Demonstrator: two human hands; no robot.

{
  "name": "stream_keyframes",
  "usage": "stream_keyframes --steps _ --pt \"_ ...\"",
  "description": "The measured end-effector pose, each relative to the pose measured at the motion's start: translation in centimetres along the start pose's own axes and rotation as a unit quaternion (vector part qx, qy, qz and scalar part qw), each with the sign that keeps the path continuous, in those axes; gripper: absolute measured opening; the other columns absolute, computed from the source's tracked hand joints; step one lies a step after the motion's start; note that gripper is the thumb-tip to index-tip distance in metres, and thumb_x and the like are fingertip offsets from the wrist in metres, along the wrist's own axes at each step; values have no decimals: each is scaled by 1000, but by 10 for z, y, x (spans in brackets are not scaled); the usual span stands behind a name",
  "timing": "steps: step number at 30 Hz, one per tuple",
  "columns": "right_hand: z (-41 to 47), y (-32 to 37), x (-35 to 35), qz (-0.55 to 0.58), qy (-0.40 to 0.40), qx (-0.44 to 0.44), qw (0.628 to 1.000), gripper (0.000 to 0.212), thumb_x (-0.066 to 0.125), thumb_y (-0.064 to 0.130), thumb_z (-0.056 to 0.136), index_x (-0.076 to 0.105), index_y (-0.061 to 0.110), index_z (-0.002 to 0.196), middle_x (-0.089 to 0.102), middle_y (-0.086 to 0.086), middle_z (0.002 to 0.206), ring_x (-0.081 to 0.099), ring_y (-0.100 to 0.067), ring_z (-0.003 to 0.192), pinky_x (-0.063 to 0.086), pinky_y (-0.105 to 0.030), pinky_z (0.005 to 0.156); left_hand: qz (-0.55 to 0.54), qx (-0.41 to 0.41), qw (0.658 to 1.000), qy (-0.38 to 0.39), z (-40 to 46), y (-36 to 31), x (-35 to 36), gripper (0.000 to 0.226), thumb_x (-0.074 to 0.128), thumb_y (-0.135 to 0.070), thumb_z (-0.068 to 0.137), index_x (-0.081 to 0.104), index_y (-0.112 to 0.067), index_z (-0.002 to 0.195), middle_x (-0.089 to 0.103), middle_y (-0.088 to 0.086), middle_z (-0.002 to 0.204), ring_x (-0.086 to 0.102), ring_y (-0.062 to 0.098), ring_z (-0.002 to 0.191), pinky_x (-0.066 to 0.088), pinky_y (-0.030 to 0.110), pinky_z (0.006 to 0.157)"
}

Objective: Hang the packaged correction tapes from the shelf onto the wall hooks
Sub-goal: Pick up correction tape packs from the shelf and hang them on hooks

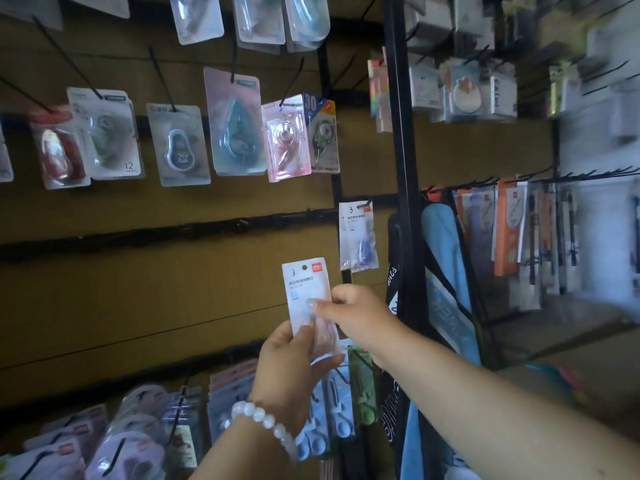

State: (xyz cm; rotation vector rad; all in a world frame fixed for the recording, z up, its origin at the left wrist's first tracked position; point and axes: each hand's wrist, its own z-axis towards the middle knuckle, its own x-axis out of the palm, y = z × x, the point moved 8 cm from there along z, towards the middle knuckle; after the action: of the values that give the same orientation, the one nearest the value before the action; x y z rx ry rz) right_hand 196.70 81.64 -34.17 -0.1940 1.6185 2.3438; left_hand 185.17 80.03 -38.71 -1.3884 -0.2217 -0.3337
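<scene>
Clearly light and floppy, the correction tape pack [308, 299] sits upright between both grips: left hand [291, 368] pinching its lower end, right hand [356, 313] pinching mid-edge. Best held near the punched hole, below the hook [363, 205].

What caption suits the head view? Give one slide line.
Both hands, left and right, hold a packaged correction tape below the hook's matching pack.
</scene>
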Motion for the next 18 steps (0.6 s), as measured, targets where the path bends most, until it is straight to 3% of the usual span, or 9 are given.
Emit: stream_keyframes --steps 2,5,8,11,14,16,18 --pt "3 2 -7 31 -29 -3 999 24 67 26 86 61 9 70 65 -5 69 59 -16 62 46 -25 62 14 2 1000 -5 -1 -2 2 24 47 -12 102 70 -5 100 75 17 96 68 25 83 57 27 59" --pt "15 7 -39 56 -128 1 990 29 63 27 88 67 -2 90 72 -18 94 67 -26 82 52 -36 81 34 -1 999 -32 -4 -3 -2 22 52 -18 101 68 -6 91 70 11 90 66 21 84 54 31 63" --pt "25 19 -77 79 -189 8 979 24 60 29 92 68 6 97 71 -8 96 66 -18 79 54 -30 68 50 -20 998 -35 -6 1 -7 21 53 -17 100 69 -6 94 69 13 99 67 23 95 57 39 76" --pt "35 32 -104 68 -221 -3 973 18 58 30 94 63 15 85 68 -4 93 61 -12 71 47 -22 56 55 -30 997 -40 -9 4 -12 25 50 -19 102 70 -5 95 70 15 101 66 25 99 56 39 77" --pt "44 33 -114 50 -237 4 970 24 58 31 93 59 17 74 69 -6 95 64 -19 78 50 -30 68 51 -37 997 -39 -11 6 -12 30 48 -21 103 70 -5 90 70 12 93 65 23 90 53 36 71" --pt "48 34 -116 34 -237 11 971 24 58 32 93 59 17 74 67 -6 91 60 -16 70 49 -29 65 54 -41 997 -35 -13 8 -12 31 48 -22 103 70 -6 87 69 9 87 64 22 85 51 34 67" --pt "50 34 -117 19 -237 17 971 22 58 33 93 60 16 78 69 -7 94 63 -20 74 52 -33 71 54 -43 997 -34 -14 9 -13 32 48 -22 103 69 -6 86 67 8 87 63 22 84 49 33 65"
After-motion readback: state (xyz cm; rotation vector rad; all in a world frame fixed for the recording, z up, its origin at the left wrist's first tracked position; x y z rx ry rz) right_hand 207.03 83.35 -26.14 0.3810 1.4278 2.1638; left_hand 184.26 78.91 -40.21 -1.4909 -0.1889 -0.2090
